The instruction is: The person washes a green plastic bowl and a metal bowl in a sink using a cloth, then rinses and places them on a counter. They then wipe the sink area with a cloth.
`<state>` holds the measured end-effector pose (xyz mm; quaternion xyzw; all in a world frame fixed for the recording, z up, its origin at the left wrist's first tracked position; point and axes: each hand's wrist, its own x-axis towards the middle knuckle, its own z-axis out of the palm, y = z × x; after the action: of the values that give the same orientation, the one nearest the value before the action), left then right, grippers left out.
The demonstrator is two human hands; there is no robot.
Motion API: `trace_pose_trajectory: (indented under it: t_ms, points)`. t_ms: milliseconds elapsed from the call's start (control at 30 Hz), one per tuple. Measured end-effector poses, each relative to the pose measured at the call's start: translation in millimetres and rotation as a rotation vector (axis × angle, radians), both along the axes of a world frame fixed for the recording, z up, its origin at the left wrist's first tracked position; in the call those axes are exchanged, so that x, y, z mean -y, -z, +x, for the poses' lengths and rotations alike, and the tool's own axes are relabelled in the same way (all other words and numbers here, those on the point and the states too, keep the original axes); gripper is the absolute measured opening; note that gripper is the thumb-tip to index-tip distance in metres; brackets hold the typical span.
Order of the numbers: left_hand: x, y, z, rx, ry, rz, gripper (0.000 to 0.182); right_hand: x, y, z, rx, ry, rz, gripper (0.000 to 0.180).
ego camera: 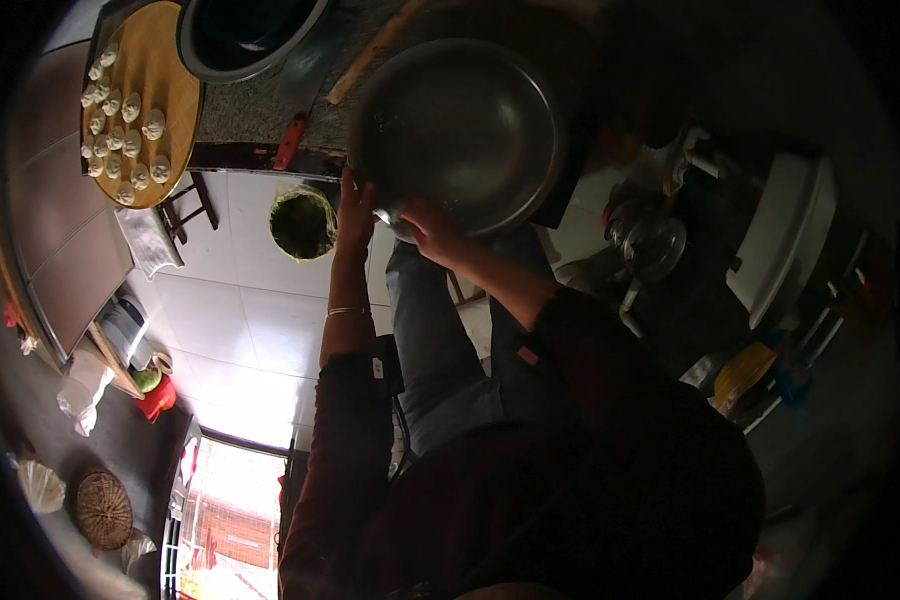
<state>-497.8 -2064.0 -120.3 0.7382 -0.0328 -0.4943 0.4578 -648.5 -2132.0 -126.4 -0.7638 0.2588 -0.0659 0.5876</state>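
Note:
A wide metal basin (pixel 465 142) stands before me on the dark worktop, its inside in shadow. My left hand (pixel 355 201) is at the basin's near left rim, fingers pointing up along it; its exact hold is hard to make out. Just below the near rim, my right hand (pixel 429 229) has its fingers closed around a small shiny thing (pixel 399 225), too dark to name. That thing lies between my two hands. Left of the basin, a cleaver (pixel 291 142) with a red handle overhangs the worktop edge. Behind it lies a wooden rolling pin (pixel 375 52).
A round wooden board (pixel 172 90) at the left bears several pleated buns. Beside it stands a dark-filled basin (pixel 251 37). Below the worktop are a lined bin (pixel 303 225) and a folding stool (pixel 195 206). A white container (pixel 784 232) stands at the right.

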Motion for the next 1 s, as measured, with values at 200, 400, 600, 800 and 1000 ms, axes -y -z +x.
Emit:
trace_pose_trajectory:
  t_ms: [200,400,600,800,1000]
  points:
    - [8,18,-12,0.515,0.436,0.411,0.087,57,14,-109,-0.198,-0.218,-0.264,0.034]
    - [20,15,-18,0.625,0.441,0.528,0.085,145,-16,-127,-0.139,-0.037,-0.618,0.031]
    - [26,19,-22,0.506,0.415,0.667,0.084,188,-3,-98,-0.301,0.435,-0.435,0.028]
    - [23,34,-12,0.582,0.142,0.457,0.040,213,28,-74,-0.053,0.950,0.568,0.037]
    - [32,26,-15,0.594,0.072,0.580,0.008,229,29,-80,-0.107,1.117,0.726,0.045]
